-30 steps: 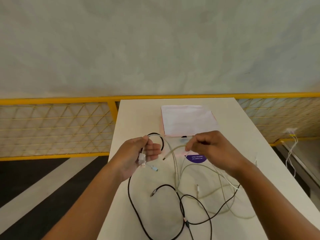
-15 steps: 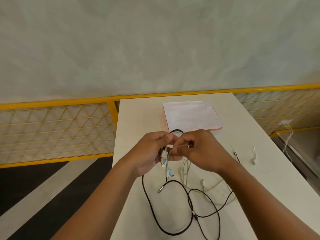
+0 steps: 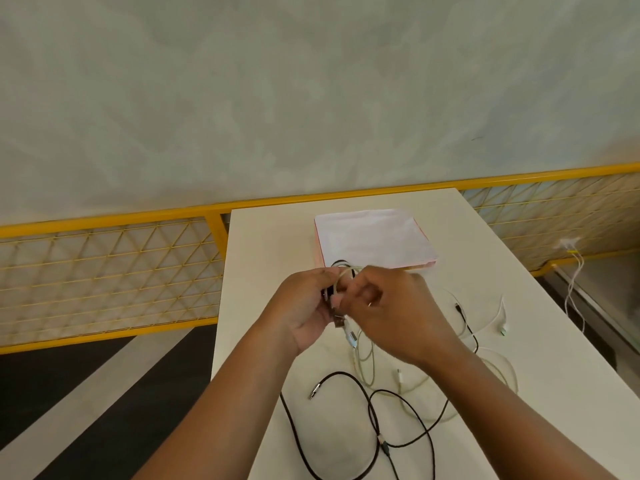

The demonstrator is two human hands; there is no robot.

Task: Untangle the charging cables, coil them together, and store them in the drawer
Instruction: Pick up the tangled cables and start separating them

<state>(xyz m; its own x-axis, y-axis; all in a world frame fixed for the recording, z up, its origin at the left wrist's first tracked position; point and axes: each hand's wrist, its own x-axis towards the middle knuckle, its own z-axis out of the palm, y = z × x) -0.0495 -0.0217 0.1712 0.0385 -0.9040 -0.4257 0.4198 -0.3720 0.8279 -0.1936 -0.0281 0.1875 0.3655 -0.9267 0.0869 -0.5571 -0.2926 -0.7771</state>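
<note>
Several charging cables lie tangled on the white table (image 3: 263,258). My left hand (image 3: 304,306) grips a small bundle of cable ends, black and pale, with plugs hanging below it. My right hand (image 3: 388,306) is pressed against the left and pinches a pale grey cable (image 3: 363,362) whose loop arches over both hands. The black cable (image 3: 372,415) trails from my hands in wide loops toward the near edge. A white cable (image 3: 498,315) lies off to the right. No drawer is in view.
A pink-edged flat box with a white sheet on top (image 3: 374,240) sits just behind my hands. A yellow mesh railing (image 3: 110,271) runs behind the table. More white wires (image 3: 573,271) hang at the far right by the floor.
My right hand has come left to meet the left hand, bringing the pale cable into the held bundle. The loose loops on the table have been drawn in closer.
</note>
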